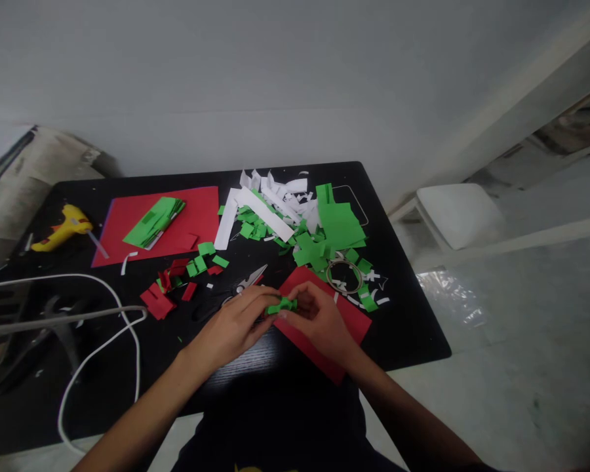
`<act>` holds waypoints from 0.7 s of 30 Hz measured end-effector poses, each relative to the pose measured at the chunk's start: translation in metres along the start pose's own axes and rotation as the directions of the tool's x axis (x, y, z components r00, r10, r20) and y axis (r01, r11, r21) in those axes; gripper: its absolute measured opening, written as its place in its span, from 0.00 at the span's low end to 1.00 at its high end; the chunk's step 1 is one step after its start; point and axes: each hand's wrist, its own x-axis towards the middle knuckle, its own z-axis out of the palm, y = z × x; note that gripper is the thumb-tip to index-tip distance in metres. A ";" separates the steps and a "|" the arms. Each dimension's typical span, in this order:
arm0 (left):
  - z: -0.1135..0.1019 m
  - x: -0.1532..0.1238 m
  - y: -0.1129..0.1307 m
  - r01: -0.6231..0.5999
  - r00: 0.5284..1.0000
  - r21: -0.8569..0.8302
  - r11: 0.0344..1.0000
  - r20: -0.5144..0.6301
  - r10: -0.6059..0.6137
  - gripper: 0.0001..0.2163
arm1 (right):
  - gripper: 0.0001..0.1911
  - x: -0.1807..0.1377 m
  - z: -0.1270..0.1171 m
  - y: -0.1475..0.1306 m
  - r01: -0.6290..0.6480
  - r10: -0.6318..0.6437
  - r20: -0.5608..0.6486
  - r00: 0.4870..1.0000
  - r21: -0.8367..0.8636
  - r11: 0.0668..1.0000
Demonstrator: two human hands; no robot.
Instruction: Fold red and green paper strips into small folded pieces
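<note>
Both hands meet over the front of the black table, fingers closed around a small folded piece of green paper (282,305). My left hand (238,324) pinches its left end, and my right hand (319,319) grips the right end. Under my right hand lies a red paper sheet (351,319). A pair of scissors (251,279) with dark handles rests just beyond my left hand, blades pointing away to the right; part of it is hidden. Small red paper pieces (158,301) and green paper squares (196,265) are scattered to the left.
A yellow glue gun (65,229) lies at the far left, near a red sheet (204,216) bearing a green paper stack (155,221). White paper strips (263,211) and green scraps (341,226) heap at the back. A white cable (103,354) loops over the left side. A round ring (345,275) lies right.
</note>
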 end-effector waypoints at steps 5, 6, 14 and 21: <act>0.000 -0.002 -0.001 -0.010 1.000 0.002 1.000 -0.003 0.010 0.14 | 0.12 -0.001 0.001 0.001 0.038 -0.039 -0.023 0.999 -0.045 0.998; -0.001 -0.003 -0.001 -0.013 1.000 0.007 1.000 -0.010 0.013 0.14 | 0.11 0.000 0.000 0.001 0.046 -0.047 -0.022 0.999 -0.053 0.998; -0.003 -0.002 0.002 0.000 1.000 0.036 0.999 0.016 -0.001 0.11 | 0.06 0.000 0.000 -0.001 0.061 -0.067 -0.072 0.995 -0.085 0.994; -0.001 0.001 0.003 -0.040 0.998 0.033 0.999 -0.041 0.041 0.08 | 0.09 -0.001 -0.001 -0.002 0.069 -0.079 -0.058 0.995 -0.160 0.985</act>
